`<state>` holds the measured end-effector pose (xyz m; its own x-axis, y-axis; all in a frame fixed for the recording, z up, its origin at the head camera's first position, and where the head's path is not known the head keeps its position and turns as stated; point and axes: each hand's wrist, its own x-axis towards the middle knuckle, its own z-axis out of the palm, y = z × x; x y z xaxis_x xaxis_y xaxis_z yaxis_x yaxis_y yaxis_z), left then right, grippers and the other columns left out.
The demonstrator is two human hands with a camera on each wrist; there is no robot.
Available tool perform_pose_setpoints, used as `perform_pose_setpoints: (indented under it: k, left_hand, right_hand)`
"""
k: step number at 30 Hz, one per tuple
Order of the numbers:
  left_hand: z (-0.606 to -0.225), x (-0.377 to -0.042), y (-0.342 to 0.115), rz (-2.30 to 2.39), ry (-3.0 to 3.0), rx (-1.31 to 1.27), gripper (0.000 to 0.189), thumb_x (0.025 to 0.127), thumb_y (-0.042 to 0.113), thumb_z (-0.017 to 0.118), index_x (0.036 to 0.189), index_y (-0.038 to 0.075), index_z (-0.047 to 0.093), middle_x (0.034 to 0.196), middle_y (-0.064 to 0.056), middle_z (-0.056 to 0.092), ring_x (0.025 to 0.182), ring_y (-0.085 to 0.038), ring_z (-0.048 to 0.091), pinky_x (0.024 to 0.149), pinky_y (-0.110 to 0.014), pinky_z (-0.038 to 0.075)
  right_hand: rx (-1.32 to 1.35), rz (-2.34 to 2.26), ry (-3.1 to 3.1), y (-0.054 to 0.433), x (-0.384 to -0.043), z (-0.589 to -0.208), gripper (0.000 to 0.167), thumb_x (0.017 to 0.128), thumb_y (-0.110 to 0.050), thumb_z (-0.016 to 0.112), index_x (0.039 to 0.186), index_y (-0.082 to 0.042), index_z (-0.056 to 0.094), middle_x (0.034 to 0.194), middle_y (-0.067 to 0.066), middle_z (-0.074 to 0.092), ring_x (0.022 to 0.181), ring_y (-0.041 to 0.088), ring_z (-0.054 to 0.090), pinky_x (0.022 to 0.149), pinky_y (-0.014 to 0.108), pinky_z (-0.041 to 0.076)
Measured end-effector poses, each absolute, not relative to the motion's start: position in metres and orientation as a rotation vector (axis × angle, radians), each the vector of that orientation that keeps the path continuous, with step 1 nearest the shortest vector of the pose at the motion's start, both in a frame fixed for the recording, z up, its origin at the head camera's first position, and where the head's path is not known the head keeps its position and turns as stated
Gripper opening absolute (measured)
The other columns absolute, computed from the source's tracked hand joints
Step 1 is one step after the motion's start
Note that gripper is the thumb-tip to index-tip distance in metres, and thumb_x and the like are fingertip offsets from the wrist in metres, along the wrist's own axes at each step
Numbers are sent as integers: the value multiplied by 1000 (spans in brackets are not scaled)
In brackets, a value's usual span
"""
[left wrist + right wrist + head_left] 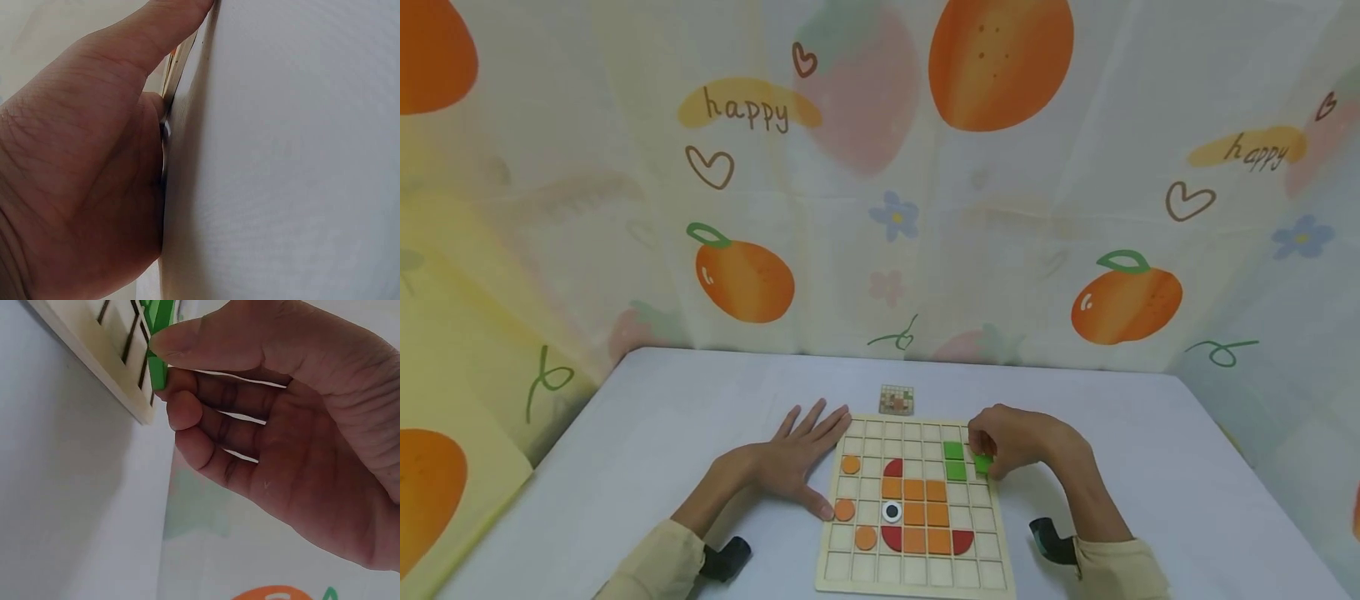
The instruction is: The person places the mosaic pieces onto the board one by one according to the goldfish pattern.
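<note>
A wooden grid board (913, 590) lies on the white table. My right hand (1018, 437) pinches a green tile (158, 374) between thumb and fingers at the board's right column. Left of it, two green square tiles (954, 451) sit one below the other. In the middle are orange square tiles (914, 513), red rounded tiles (892, 537) and an eye tile (891, 512). Several orange round tiles (851, 465) fill cells on the left. My left hand (790, 467), fingers spread and palm down, rests along the board's left edge.
Behind the board lies a small card (897, 400) with a grid picture. A fruit-patterned cloth (850, 275) hangs at the table's far edge. White table surface (587, 467) extends on both sides of the board.
</note>
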<state>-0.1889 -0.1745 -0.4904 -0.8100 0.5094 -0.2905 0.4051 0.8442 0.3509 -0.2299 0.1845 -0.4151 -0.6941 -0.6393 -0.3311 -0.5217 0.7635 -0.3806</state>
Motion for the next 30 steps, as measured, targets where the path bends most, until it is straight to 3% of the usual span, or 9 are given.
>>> perform_pose_setpoints:
  k: [30]
  left_hand:
    - [-490, -187, -174, 399, 2649, 689, 135, 75, 70, 82, 169, 13, 4, 180, -6, -4, 165, -40, -12, 129, -68, -7]
  right_hand:
    - [-859, -310, 2500, 170, -229, -428, 25, 79, -2, 86, 82, -13, 64, 76, -3, 56, 73, 11, 50, 66, 25, 42]
